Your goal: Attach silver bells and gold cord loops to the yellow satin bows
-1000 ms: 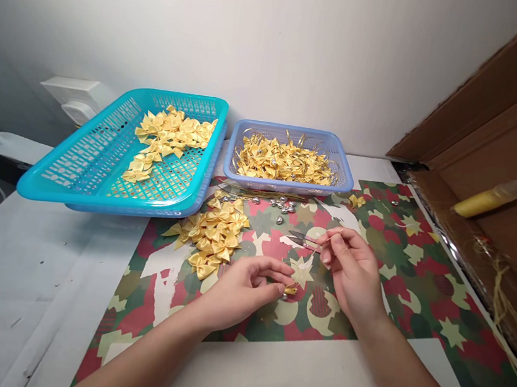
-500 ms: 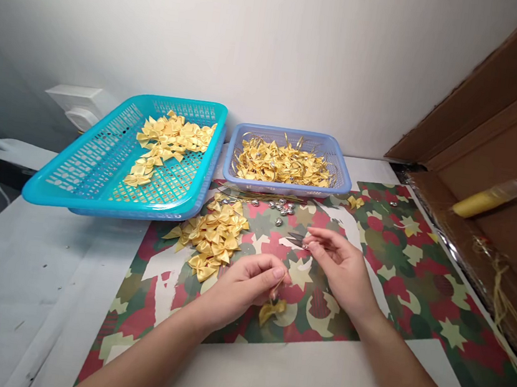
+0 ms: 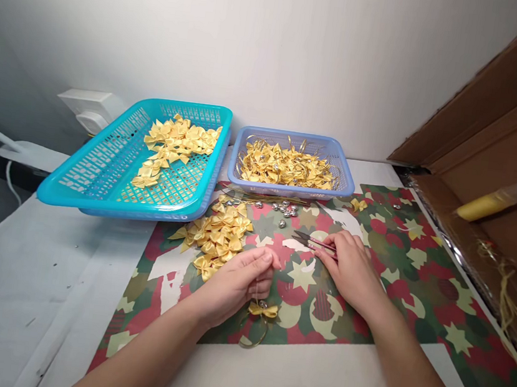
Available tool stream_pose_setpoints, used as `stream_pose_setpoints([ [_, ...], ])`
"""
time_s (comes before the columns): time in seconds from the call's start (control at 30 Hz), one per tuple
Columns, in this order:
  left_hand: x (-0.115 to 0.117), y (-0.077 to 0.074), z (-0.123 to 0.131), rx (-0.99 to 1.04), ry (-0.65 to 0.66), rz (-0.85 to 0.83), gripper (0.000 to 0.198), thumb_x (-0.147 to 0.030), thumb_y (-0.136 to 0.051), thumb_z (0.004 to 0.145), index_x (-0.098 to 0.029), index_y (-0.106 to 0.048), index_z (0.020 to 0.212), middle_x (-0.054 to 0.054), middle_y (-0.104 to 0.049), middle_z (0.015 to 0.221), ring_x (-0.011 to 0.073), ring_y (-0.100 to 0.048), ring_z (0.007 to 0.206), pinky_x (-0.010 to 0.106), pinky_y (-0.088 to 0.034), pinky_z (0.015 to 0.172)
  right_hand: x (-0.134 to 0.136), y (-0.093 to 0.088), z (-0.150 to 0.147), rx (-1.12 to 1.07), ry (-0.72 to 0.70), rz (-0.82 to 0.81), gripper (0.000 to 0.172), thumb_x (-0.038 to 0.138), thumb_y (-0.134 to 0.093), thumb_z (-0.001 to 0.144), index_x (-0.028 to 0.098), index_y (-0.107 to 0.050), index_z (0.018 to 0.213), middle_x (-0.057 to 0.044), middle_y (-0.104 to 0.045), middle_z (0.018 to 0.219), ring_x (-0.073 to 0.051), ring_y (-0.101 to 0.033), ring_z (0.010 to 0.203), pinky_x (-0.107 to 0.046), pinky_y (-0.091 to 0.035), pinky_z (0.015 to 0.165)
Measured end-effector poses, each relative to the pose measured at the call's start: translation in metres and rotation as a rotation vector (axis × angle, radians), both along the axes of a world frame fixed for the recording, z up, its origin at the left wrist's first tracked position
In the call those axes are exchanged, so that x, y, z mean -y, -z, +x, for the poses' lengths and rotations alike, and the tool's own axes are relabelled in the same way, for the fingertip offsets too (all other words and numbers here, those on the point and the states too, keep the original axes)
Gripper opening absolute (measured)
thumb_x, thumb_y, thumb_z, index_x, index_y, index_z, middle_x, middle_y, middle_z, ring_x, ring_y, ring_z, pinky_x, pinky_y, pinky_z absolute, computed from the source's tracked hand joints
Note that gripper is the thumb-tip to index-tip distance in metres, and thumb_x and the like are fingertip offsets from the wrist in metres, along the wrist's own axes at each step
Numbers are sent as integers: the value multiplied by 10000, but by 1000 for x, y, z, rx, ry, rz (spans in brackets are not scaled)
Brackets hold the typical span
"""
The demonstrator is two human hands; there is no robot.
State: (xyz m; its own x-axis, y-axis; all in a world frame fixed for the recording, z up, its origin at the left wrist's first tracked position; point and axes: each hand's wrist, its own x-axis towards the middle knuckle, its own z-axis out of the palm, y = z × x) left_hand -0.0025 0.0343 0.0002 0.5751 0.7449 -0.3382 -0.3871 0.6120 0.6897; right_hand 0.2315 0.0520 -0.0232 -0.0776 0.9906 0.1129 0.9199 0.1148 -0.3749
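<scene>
My left hand (image 3: 241,279) is curled into a pinch above the patterned mat (image 3: 400,267). From its fingers a thin gold string hangs down to a small yellow bow (image 3: 263,309) with a silver bell at its middle. My right hand (image 3: 348,267) rests on the mat with its fingers closing over the handles of small scissors (image 3: 311,242), whose blades point left. A loose pile of yellow bows (image 3: 220,236) lies just left of my left hand.
A teal basket (image 3: 115,169) with yellow bows stands raised at the back left. A pale blue basket (image 3: 290,188) holds bows with gold strings. Silver bells (image 3: 282,208) lie in front of it. A brown cardboard box (image 3: 502,161) with a yellow tube (image 3: 488,203) lines the right.
My right hand let go of the string end and dropped onto the scissors. My left hand drew in and lifted, and the bow now dangles below it on the string.
</scene>
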Motion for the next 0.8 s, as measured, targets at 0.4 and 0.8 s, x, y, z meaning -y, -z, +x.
stream_pose_setpoints([
  [0.4, -5, -22, -17, -349, -28, 518, 332, -396, -482, 956, -191, -591, 719, 20, -496, 861, 157, -453, 838, 253, -351, 770, 10, -22, -7, -485, 66, -291, 240, 460, -438, 952, 235, -516, 975, -54, -639, 1008, -224, -608, 920, -322, -472, 730],
  [0.8, 1, -45, -37, -663, -105, 807, 269, -347, -549, 922, -233, -713, 743, 11, -536, 756, 151, -499, 737, 254, -388, 684, 21, -31, -29, -493, -225, -160, 235, 399, -559, 878, 200, -549, 754, 24, -533, 652, -137, -484, 608, -257, -365, 581],
])
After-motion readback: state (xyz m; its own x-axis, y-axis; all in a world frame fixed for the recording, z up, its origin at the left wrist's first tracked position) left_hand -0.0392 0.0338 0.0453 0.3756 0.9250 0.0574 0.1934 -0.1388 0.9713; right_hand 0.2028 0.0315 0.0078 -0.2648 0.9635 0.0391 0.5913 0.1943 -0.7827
